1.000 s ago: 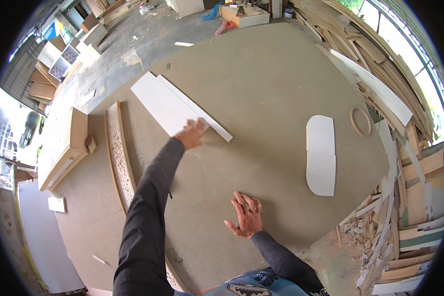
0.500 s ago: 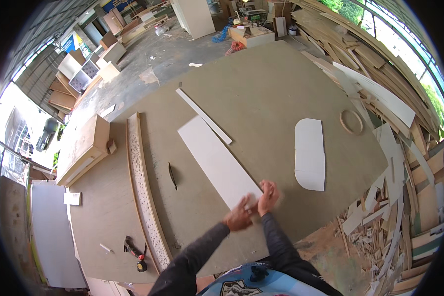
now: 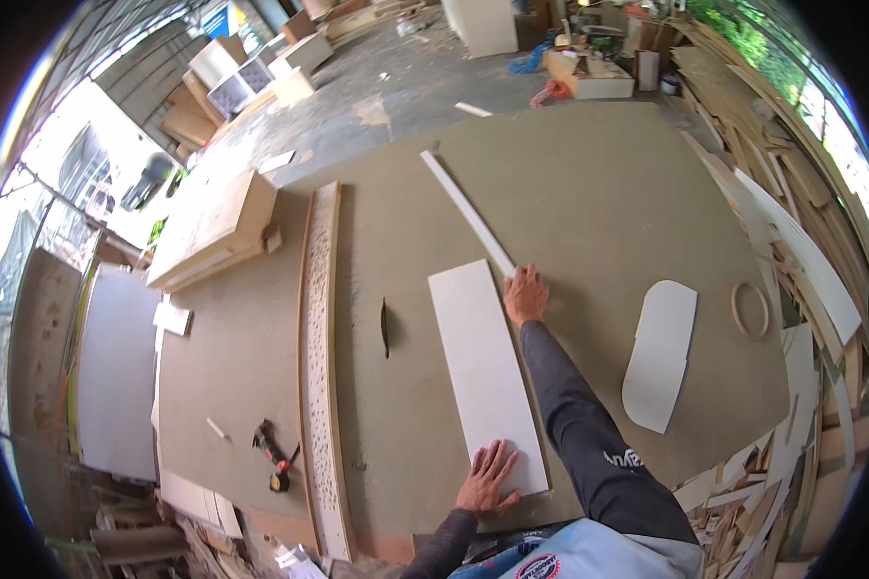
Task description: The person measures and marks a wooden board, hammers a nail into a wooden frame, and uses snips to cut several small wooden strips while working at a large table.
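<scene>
On the large brown tabletop in front of me lies a long white rectangular board. My left hand rests flat on its near end, fingers spread. My right hand reaches past the board's right edge and closes over the near end of a narrow white strip; the fingers hide that end. The strip slants away to the far left. To the right of my right arm lies a white piece with rounded corners, and left of the board is a thin dark curved mark or slot.
A long speckled channel-like rail runs along the left, with a wooden box beyond it. Near it lie a red-and-black tool and a small white stick. A ring sits far right, beside piled wood offcuts.
My hands, together over the board's near end before, have separated. The right has reached forward to the strip; the left lies flat. The board has shifted nearer and turned straighter. The view has turned.
</scene>
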`<move>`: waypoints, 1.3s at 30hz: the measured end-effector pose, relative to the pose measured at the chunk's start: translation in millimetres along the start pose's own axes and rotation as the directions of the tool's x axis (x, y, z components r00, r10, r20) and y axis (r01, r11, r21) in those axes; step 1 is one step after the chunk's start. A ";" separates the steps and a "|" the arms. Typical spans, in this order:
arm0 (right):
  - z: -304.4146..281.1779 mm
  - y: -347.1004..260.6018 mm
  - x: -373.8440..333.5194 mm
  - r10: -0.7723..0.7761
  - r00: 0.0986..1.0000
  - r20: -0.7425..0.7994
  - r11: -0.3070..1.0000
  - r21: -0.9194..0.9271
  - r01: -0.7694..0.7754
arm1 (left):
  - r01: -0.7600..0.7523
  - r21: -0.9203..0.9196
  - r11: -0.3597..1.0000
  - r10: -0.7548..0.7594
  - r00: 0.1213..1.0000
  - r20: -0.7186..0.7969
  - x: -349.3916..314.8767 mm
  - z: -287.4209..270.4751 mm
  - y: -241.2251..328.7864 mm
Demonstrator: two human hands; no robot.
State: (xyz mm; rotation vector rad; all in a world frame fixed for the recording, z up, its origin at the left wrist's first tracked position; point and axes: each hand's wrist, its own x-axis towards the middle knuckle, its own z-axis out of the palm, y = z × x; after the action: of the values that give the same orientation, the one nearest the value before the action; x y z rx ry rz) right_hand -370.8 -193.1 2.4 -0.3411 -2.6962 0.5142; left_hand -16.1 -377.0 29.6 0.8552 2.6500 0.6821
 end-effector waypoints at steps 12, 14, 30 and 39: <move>-79.1 87.7 -143.2 -0.046 0.999 0.013 0.999 0.016 0.046 | 0.222 0.150 0.963 -0.206 0.972 -0.115 -0.8 -1.0 -0.9; -115.8 119.6 -186.0 -0.059 0.997 0.057 0.998 0.040 0.056 | 0.314 0.196 0.929 -0.285 0.945 -0.163 5.5 0.2 5.7; -312.5 354.8 -340.2 0.086 0.924 0.372 0.972 0.172 -0.160 | 0.102 0.021 0.995 -0.093 0.962 -0.258 36.6 109.3 202.6; -330.0 588.6 -320.3 0.916 0.340 -0.215 0.393 0.300 -0.869 | -0.160 -0.042 0.986 0.152 0.976 -0.157 51.0 115.7 205.7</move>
State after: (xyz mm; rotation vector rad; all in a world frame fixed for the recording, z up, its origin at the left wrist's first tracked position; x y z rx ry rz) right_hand 146.8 343.3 -45.5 -1.7686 -1.8453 0.8066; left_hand 86.9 -158.6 30.8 1.0436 2.7043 0.8878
